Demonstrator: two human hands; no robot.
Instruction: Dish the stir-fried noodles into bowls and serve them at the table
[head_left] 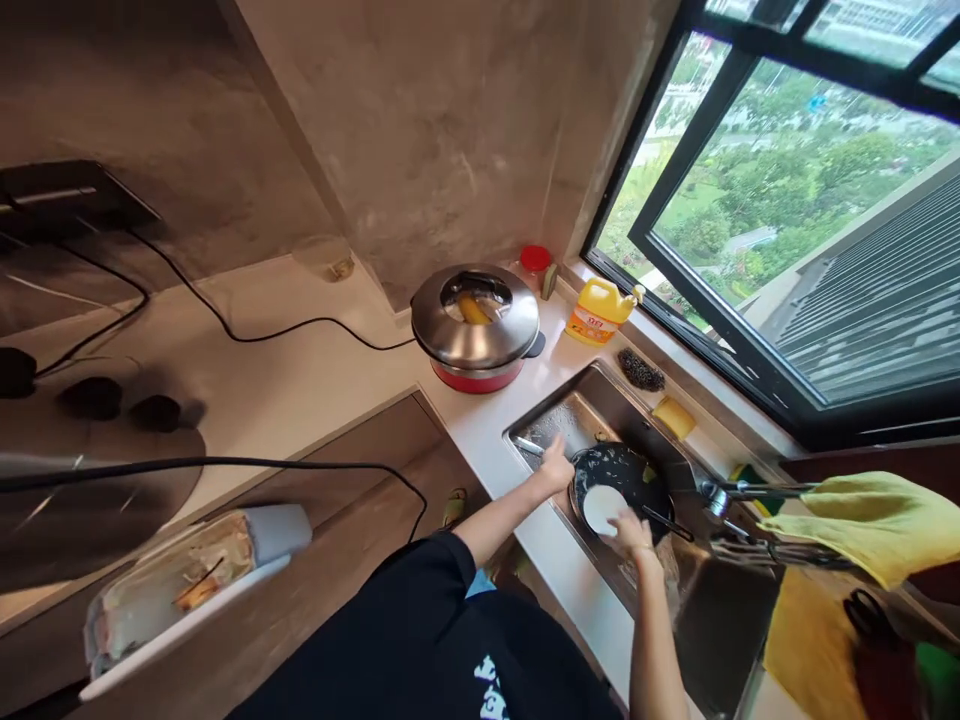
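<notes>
In the sink (551, 415) lies a black frying pan (645, 490), wet, with pale and greenish scraps inside it. A round white dish (600, 508) is over the pan; whether it is a bowl or a plate I cannot make out. My right hand (634, 535) has its fingers closed on the dish's near right edge. My left hand (556, 467) is closed at the pan's left rim, thumb side up, its fingertips partly hidden. Just beyond it, a silvery utensil handle (529, 446) rests against the sink's left wall.
A lidded electric pot (476, 325) stands left of the sink. Behind the basin are a yellow detergent jug (598, 312), a dark scrubber (640, 370) and a yellow sponge (674, 417). The faucet (714, 497) and yellow cloths (870, 515) are at right, near the open window (795, 200).
</notes>
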